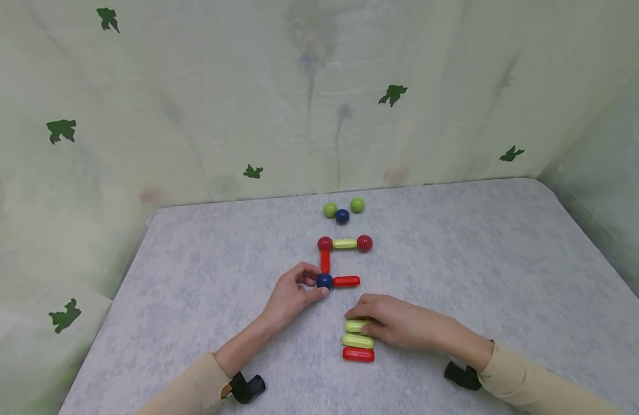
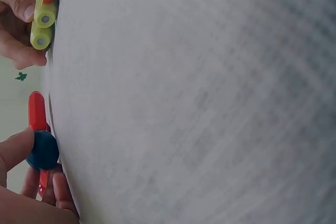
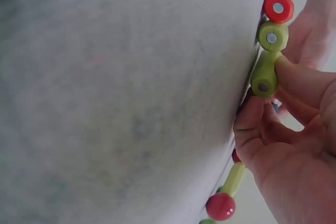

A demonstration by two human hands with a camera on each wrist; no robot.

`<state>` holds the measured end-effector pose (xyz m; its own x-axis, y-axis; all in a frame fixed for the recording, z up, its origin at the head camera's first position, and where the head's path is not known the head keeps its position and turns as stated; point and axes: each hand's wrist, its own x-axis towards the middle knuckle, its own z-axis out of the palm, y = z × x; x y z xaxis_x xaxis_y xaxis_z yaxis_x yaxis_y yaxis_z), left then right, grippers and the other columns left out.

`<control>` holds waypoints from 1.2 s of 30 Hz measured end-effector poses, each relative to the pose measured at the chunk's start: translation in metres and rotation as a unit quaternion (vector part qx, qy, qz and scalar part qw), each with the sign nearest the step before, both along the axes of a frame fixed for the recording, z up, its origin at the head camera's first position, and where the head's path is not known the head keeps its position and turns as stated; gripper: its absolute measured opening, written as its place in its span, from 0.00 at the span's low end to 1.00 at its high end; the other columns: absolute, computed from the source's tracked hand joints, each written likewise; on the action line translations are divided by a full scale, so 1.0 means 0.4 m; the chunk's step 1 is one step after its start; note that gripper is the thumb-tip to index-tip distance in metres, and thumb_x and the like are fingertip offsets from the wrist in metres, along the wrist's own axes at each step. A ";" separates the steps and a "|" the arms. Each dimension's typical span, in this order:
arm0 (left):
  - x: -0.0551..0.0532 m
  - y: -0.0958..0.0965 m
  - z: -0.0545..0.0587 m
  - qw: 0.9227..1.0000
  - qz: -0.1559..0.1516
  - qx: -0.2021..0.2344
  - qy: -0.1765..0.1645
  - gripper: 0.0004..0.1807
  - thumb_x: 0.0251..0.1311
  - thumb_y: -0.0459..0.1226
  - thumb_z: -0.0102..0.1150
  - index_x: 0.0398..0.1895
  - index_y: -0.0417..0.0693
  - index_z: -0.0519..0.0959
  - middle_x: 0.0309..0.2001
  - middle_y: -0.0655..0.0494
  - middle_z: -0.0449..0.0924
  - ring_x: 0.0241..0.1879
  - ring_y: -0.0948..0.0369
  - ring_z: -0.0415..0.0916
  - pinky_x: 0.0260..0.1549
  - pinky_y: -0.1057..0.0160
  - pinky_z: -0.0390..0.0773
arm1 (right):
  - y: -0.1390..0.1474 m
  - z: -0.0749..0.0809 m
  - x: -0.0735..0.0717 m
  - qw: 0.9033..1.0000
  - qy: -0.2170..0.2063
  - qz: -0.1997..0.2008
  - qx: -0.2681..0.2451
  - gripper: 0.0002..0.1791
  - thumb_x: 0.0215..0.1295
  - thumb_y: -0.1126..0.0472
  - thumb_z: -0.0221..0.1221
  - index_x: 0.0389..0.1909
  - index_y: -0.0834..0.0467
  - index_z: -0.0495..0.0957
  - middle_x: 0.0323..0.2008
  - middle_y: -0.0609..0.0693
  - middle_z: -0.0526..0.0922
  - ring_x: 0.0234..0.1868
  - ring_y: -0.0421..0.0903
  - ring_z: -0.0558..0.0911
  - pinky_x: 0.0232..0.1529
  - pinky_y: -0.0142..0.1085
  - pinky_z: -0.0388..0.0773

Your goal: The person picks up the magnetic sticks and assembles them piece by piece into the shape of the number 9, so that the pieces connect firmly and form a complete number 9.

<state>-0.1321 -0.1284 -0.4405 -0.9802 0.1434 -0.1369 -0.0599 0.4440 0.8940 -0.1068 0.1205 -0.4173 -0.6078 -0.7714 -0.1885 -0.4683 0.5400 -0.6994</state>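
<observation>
My left hand point(image 1: 290, 295) holds a dark blue ball point(image 1: 324, 281) between thumb and fingers. Joined to that ball are a red magnetic rod point(image 1: 346, 281) pointing right and another red rod point(image 1: 325, 261) leading away to a red ball point(image 1: 324, 244). From there a yellow-green rod point(image 1: 344, 244) runs across to a second red ball point(image 1: 364, 243). Thumb and fingers of my right hand point(image 1: 402, 323) pinch the farthest yellow-green rod point(image 3: 264, 74) of a short row. Beside it lie another yellow-green rod point(image 1: 358, 341) and a red rod point(image 1: 358, 354), silver discs showing at their ends.
Two green balls point(image 1: 357, 204) and a blue ball point(image 1: 342, 216) sit together near the table's back edge. A pale cloth wall with dark green leaf shapes rises behind the grey table point(image 1: 480, 242). Black wrist mounts point(image 1: 248, 388) are on both forearms.
</observation>
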 end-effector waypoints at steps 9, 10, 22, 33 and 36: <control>0.004 0.002 0.008 1.000 0.009 0.011 -0.010 0.17 0.54 0.35 0.72 0.47 0.48 0.80 0.39 0.53 0.77 0.42 0.57 0.71 0.38 0.62 0.71 | 0.026 0.003 0.006 1.000 -0.010 -0.013 -0.020 0.13 0.74 0.63 0.54 0.54 0.50 0.79 0.45 0.36 0.74 0.47 0.36 0.73 0.52 0.36 0.73; 0.004 0.002 0.009 1.000 0.009 0.013 -0.010 0.17 0.54 0.35 0.72 0.47 0.48 0.80 0.39 0.53 0.77 0.42 0.57 0.71 0.39 0.62 0.71 | 0.030 0.003 0.005 1.000 -0.016 -0.017 -0.021 0.13 0.74 0.63 0.53 0.54 0.49 0.78 0.46 0.35 0.74 0.48 0.36 0.73 0.53 0.37 0.72; 0.004 0.002 0.008 1.000 0.008 0.010 -0.012 0.17 0.54 0.34 0.72 0.47 0.49 0.80 0.39 0.53 0.78 0.42 0.56 0.71 0.41 0.59 0.70 | 0.069 -0.005 -0.057 0.984 -0.039 -0.147 -0.096 0.15 0.72 0.64 0.55 0.56 0.54 0.78 0.45 0.42 0.80 0.46 0.44 0.76 0.49 0.41 0.75; 0.006 0.003 0.007 1.000 0.006 0.010 -0.012 0.18 0.54 0.34 0.72 0.48 0.50 0.79 0.39 0.54 0.77 0.42 0.56 0.71 0.40 0.58 0.71 | 0.053 -0.025 -0.140 0.951 -0.064 -0.271 -0.134 0.17 0.70 0.65 0.57 0.57 0.67 0.76 0.48 0.55 0.83 0.47 0.48 0.80 0.45 0.40 0.79; 0.006 0.004 0.007 1.000 0.006 0.009 -0.012 0.18 0.54 0.34 0.72 0.48 0.50 0.79 0.39 0.55 0.77 0.42 0.56 0.71 0.41 0.58 0.71 | 0.040 -0.026 -0.152 0.942 -0.069 -0.304 -0.123 0.18 0.70 0.64 0.58 0.57 0.69 0.76 0.47 0.56 0.83 0.44 0.46 0.81 0.43 0.38 0.79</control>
<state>-0.1298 -0.1269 -0.4377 -0.9782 0.1348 -0.1579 -0.0863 0.4279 0.8997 -0.1676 0.1366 -0.4277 -0.9342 -0.3190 -0.1597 -0.0194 0.4926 -0.8701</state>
